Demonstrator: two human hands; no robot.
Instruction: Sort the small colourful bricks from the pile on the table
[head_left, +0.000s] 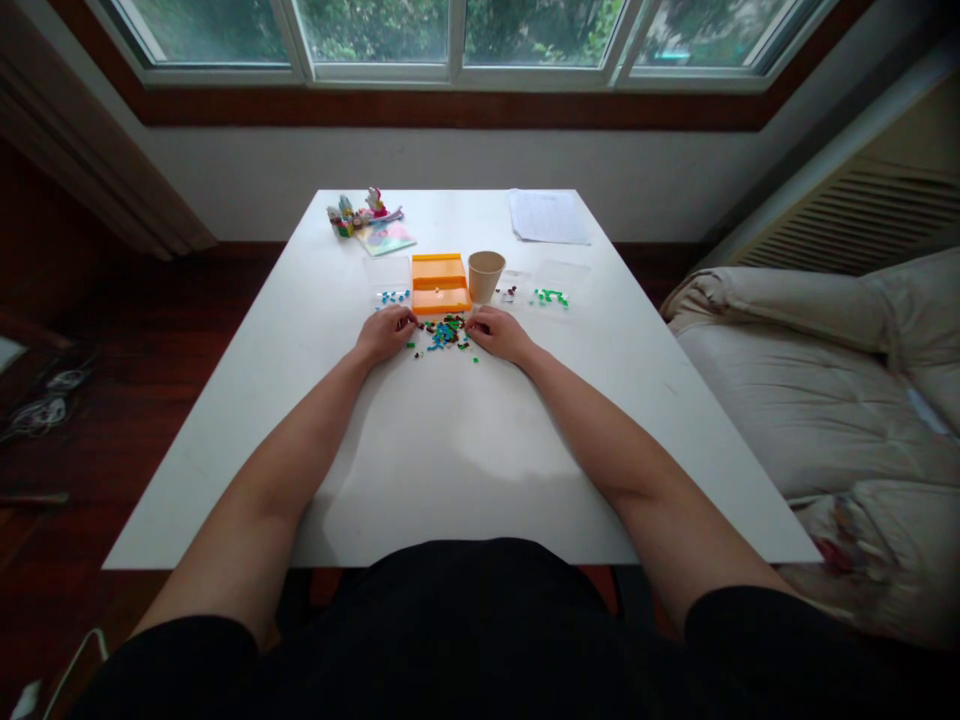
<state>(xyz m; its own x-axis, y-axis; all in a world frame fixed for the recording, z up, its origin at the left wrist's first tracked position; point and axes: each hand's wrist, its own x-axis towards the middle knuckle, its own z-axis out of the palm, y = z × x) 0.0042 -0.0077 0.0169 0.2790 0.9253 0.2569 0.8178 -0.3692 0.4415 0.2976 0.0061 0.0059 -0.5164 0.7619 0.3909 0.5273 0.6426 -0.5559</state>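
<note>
A loose pile of small toy building bricks [445, 332], in blue, green, dark red and other colours, lies on the white table. At its left edge rests my left hand [387, 333], its fingers curled and their tips drawn together. My right hand [498, 331] is on the other side, fingers bent in and tips touching the pile's right edge. Whatever sits between the fingertips of either hand is too small to make out. Just behind the pile stands an open orange plastic box [441, 283].
Beside the box stand a brown paper cup [486, 272] and clear trays holding blue pieces [393, 297], dark red pieces [508, 291] and green pieces [551, 297]. Toy figures [358, 216], a colourful booklet [387, 237] and paper sheets [549, 216] lie farther back. A sofa [817, 380] flanks the table.
</note>
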